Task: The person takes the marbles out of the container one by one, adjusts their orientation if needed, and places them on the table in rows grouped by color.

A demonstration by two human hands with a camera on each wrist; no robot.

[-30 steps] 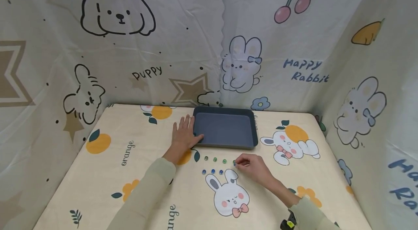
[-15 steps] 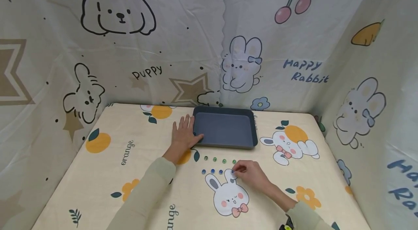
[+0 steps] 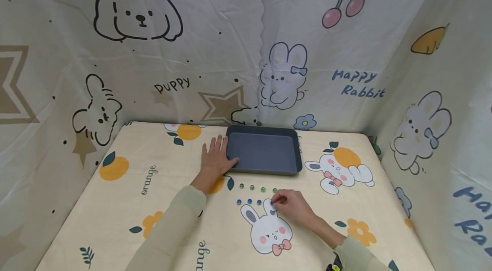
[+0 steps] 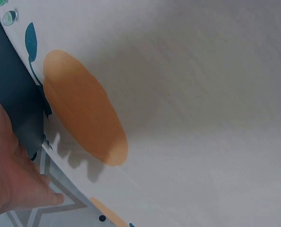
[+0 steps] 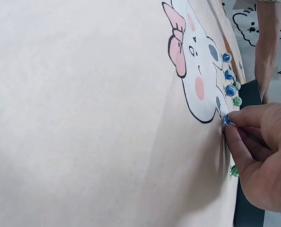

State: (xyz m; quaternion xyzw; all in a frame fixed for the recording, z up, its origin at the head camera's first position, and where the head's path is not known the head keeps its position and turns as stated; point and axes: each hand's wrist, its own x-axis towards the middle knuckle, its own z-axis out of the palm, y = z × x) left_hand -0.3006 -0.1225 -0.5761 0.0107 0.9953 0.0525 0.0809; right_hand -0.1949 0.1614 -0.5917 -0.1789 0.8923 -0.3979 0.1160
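Between thumb and forefinger my right hand (image 3: 294, 207) pinches a blue marble (image 5: 227, 118) at table level, at the right end of a row of blue marbles (image 3: 249, 201). Just behind runs a row of green marbles (image 3: 263, 189); the one farthest right stands close to my right fingers. My left hand (image 3: 215, 160) lies with spread, straight fingers along the left side of a dark grey rectangular tray (image 3: 264, 151), its thumb over the tray's near left edge. The left wrist view shows part of that hand (image 4: 17, 175) beside the tray.
A cream tablecloth (image 3: 169, 202) printed with oranges, flowers and rabbits covers the table. Printed fabric walls (image 3: 226, 61) rise behind the tray and on both sides. The tray stands near the back edge, behind both marble rows.
My right hand has come from the end of the green row toward me, to the end of the blue row, with the blue marble pinched. The left hand and tray have stayed put.
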